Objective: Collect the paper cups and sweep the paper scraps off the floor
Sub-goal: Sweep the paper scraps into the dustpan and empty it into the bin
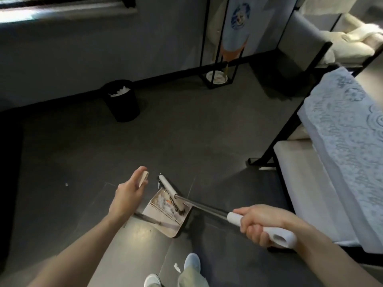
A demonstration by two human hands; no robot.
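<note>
On the floor (pixel 170 129), far left, one small scrap (pixel 66 184) lies alone, well apart from everything. Further back, by the wall, the black bin (pixel 122 101) has white paper showing at its rim, likely the place for the sweepings. The left hand (pixel 127 196) is closed loosely round the tan top of the dustpan handle (pixel 144 179), probably to keep the pan steady on the floor while scraps are pushed in. The dustpan (pixel 165 216) sits just ahead of the shoes, with white scraps (pixel 164 200) heaped inside against its comb teeth. The broom head (pixel 169 190) lies across the pan's mouth, bristles touching the heap. A further scrap (pixel 177 267) lies on the floor beside the right shoe, not yet swept. The right hand (pixel 261 225) is clamped round the white grip of the broom (pixel 207 208), held low and slanted to drag debris inward. I see no cups anywhere; the bin's contents are too dim to identify, and the lower pan handle is hidden behind the left wrist.
</note>
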